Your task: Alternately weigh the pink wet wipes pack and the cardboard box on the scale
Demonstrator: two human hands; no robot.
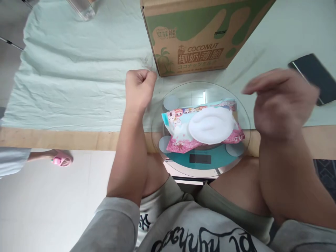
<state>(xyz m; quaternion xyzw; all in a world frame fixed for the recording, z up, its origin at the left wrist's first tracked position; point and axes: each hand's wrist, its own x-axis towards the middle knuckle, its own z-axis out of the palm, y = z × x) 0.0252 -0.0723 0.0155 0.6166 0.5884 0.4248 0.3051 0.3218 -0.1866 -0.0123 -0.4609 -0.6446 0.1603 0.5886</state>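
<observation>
A pack of wet wipes (211, 125) with a white oval lid lies on a round glass scale (217, 161), which overhangs the table's front edge. My left hand (140, 87) is closed in a fist on the cloth, left of the scale and close to the cardboard box (199, 38). Faint clear wrinkles, perhaps plastic, show by its fingertips; the inside of the fist is hidden. My right hand (283, 101) is raised right of the scale, blurred by motion, with its fingers bent toward the left. Whether it holds anything cannot be made out.
A dark phone (315, 77) lies at the right, partly behind my right hand. At the back left stands a clear container (82, 8). Pale green cloth (78, 77) covers the table, leaving a wooden front edge (65, 139). Another person's foot in a pink slipper (62, 158) is on the floor.
</observation>
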